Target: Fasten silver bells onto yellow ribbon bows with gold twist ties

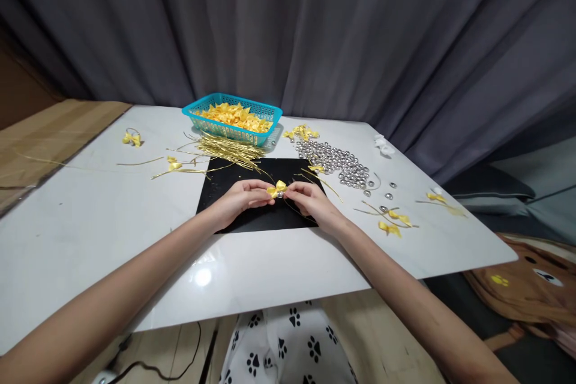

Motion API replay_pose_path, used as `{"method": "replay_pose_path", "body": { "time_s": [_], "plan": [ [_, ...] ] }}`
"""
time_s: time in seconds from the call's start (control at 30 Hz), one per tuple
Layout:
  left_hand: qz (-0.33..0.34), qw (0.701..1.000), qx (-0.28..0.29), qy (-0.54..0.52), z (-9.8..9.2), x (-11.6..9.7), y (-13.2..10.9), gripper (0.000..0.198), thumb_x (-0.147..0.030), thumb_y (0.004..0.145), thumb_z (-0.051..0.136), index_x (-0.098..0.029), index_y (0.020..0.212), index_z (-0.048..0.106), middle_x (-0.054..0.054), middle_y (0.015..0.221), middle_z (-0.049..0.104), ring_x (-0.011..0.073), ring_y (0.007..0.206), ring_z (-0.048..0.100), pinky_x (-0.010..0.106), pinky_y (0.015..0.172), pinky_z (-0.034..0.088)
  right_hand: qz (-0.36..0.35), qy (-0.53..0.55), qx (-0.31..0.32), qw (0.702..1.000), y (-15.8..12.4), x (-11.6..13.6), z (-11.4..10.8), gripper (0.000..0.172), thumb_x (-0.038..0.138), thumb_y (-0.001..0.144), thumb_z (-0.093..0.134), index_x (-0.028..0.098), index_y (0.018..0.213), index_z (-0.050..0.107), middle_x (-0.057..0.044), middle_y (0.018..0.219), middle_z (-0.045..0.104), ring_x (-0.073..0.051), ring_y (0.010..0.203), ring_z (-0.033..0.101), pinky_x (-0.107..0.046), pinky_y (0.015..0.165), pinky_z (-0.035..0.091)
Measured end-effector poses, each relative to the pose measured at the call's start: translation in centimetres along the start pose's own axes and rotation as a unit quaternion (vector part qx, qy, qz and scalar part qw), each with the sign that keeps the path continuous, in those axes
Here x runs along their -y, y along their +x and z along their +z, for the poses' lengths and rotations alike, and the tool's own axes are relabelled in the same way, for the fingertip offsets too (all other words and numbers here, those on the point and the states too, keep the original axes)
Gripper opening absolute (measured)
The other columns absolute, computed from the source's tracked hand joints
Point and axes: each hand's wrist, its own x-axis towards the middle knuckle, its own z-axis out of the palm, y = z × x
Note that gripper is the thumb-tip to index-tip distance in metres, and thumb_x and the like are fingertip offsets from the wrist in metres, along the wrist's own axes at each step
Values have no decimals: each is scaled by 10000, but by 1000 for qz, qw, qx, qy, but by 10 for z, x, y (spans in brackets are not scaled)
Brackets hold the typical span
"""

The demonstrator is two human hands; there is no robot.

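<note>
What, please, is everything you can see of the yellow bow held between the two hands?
The yellow bow is small and looks like shiny ribbon, with one lobe pointing up and another toward the left hand. A silver bead shows at its lower edge; whether it is fastened there cannot be told. Fingertips of the left hand and the right hand hold it from either side, above the black mat.

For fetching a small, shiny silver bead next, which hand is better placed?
Probably the right hand: the pile of small, shiny silver beads lies beyond it; the left hand is farther away. Both are at the yellow ribbon bow.
</note>
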Motion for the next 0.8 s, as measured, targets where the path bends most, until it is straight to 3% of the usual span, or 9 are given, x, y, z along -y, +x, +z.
{"method": "replay_pose_path", "body": {
  "time_s": [0.27, 0.4, 0.6, 0.8],
  "plan": [
    [-2, 999, -6, 51, -2, 2, 1, 143, -202, 673, 697, -129, 789, 653, 17, 700, 659, 93, 636, 608, 212, 644, 450, -47, 5, -9, 999, -2, 0, 1, 270, 411, 708, 617, 151, 767, 575, 87, 496, 350, -41, 410, 215, -213, 390, 143],
    [6, 994, 22, 108, -3, 3, 2, 174, -272, 692, 689, -136, 786, 636, 17, 680, 645, 97, 612, 589, 209, 590, 432, -72, -38, -20, 996, -1, -3, 0, 286, 426, 734, 595, 141, 755, 587, 47, 583, 466, -41, 435, 276, -218, 403, 190],
    [35, 972, 51, 226, 5, 2, -2, 246, -386, 720, 649, -146, 767, 631, 16, 706, 640, 76, 517, 469, 186, 447, 328, -76, -43, 0, 996, 0, -4, 0, 317, 457, 744, 595, 140, 748, 581, 43, 584, 464, -46, 460, 296, -207, 417, 206],
    [43, 983, 11, 178, 4, 1, -2, 231, -372, 705, 657, -143, 723, 639, 22, 720, 646, 66, 529, 442, 183, 465, 318, -89, -28, 4, 996, -2, -3, 0, 352, 493, 684, 654, 148, 734, 606, 8, 662, 546, -89, 590, 449, -221, 551, 363]
  ]
}}
